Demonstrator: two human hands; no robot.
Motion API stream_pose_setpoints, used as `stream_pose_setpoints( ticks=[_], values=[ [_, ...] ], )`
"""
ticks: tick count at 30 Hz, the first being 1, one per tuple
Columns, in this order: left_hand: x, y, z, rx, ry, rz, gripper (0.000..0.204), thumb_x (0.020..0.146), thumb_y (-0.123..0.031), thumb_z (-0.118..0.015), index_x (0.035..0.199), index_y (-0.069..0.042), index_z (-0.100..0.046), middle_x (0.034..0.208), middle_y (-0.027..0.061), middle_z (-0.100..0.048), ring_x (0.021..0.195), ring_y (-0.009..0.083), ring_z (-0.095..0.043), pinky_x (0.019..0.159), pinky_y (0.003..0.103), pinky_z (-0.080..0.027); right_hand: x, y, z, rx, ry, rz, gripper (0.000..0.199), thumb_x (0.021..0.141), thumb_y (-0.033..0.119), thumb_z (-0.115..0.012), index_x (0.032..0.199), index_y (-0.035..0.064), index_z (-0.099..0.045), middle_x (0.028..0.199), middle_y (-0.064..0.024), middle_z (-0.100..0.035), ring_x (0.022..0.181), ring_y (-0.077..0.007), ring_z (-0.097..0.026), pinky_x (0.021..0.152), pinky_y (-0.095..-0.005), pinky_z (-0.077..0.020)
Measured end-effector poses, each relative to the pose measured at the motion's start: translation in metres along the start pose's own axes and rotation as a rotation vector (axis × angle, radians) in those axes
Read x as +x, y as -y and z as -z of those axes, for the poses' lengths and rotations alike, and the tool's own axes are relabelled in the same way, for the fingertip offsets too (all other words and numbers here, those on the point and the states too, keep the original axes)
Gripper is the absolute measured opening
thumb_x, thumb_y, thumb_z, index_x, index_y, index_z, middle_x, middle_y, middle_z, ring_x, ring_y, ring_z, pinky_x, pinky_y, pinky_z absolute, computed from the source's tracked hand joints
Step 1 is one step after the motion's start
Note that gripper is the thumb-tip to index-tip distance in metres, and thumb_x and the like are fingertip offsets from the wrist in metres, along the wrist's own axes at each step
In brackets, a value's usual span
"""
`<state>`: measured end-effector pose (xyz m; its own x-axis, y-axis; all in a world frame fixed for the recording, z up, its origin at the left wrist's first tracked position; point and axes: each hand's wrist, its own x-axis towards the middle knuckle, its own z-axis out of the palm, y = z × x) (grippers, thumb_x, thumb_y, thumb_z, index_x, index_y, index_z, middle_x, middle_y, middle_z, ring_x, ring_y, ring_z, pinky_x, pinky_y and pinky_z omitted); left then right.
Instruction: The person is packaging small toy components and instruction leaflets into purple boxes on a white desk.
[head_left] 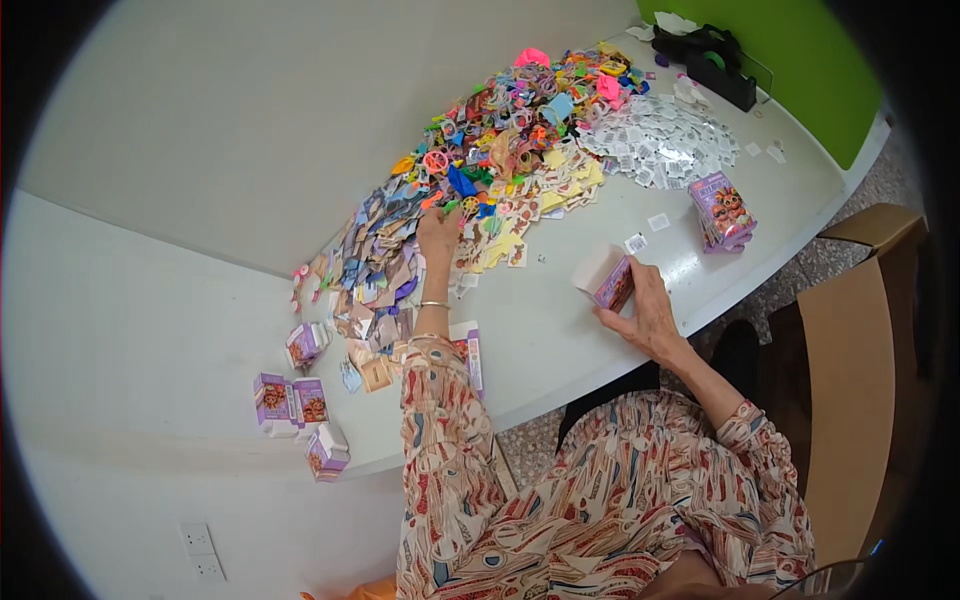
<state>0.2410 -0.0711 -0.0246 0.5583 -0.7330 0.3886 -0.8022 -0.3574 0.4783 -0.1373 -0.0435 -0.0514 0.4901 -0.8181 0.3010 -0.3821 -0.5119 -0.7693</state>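
My left hand (438, 238) reaches into the pile of small colourful plastic toys (510, 125), its fingers bent down around something small I cannot make out. A bit of green shows at its fingertips, beside a yellow wheel-shaped toy (470, 205) and a blue piece (461, 181). In my right hand (652, 318) is a small purple carton (613, 287), held tilted above the table with its white flap open to the left. Just beyond the carton, a small white printed sticker (636, 243) lies on the table.
A stack of purple cartons (724, 212) stands at right, below a heap of white packets (665, 140). Picture cards (385, 245) spread at left. More cartons (290, 400) sit at the left end. A black tape dispenser (715, 70) is far right; a cardboard box (845, 350) stands beside the table.
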Motion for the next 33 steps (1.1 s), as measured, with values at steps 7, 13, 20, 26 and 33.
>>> stream_pose_setpoints(
  ticks=[7,13,20,26,33],
  values=[
    [0.005,0.006,-0.039,0.119,-0.075,-0.107,0.026,0.073,-0.029,-0.072,0.080,-0.005,-0.070,0.077,0.0133,-0.067,0.074,0.0320,-0.064,0.071,0.041,-0.051,-0.003,-0.005,-0.003,-0.007,-0.034,0.021,0.086,0.068,0.033,-0.077,0.132,-0.0059,-0.035,0.110,-0.0221,-0.049,0.103,-0.0349,-0.047,0.091,-0.0414,-0.0411],
    [-0.001,0.009,-0.012,0.034,-0.113,-0.166,0.017,0.078,-0.022,-0.068,0.083,-0.006,-0.071,0.081,0.0130,-0.068,0.075,0.0316,-0.064,0.069,0.040,-0.050,-0.001,-0.002,-0.007,0.009,-0.034,0.067,0.085,0.068,0.033,-0.076,0.132,-0.0056,-0.036,0.109,-0.0229,-0.049,0.102,-0.0360,-0.048,0.091,-0.0423,-0.0405],
    [-0.043,-0.008,0.006,-0.297,0.055,-0.205,0.019,0.081,-0.018,-0.066,0.091,-0.002,-0.069,0.081,0.0162,-0.067,0.072,0.0312,-0.064,0.067,0.040,-0.049,-0.004,-0.011,-0.004,0.025,-0.064,0.028,0.081,0.069,0.028,-0.076,0.131,-0.0056,-0.038,0.107,-0.0213,-0.050,0.098,-0.0335,-0.050,0.087,-0.0407,-0.0427],
    [-0.052,0.111,0.068,0.390,-0.067,-0.109,0.034,0.081,-0.033,-0.066,0.084,0.001,-0.068,0.081,0.0198,-0.066,0.075,0.0365,-0.063,0.069,0.044,-0.050,0.000,-0.001,-0.007,0.028,-0.063,0.044,0.081,0.070,0.033,-0.076,0.130,-0.0074,-0.039,0.105,-0.0204,-0.052,0.100,-0.0341,-0.048,0.089,-0.0414,-0.0410],
    [-0.044,0.126,0.059,0.518,-0.087,-0.114,0.032,0.078,-0.030,-0.067,0.090,-0.001,-0.071,0.084,0.0228,-0.067,0.078,0.0405,-0.063,0.072,0.049,-0.051,-0.003,-0.002,-0.007,0.008,-0.040,0.019,0.084,0.070,0.032,-0.077,0.132,-0.0066,-0.036,0.110,-0.0224,-0.050,0.102,-0.0353,-0.048,0.091,-0.0424,-0.0410]
  ],
)
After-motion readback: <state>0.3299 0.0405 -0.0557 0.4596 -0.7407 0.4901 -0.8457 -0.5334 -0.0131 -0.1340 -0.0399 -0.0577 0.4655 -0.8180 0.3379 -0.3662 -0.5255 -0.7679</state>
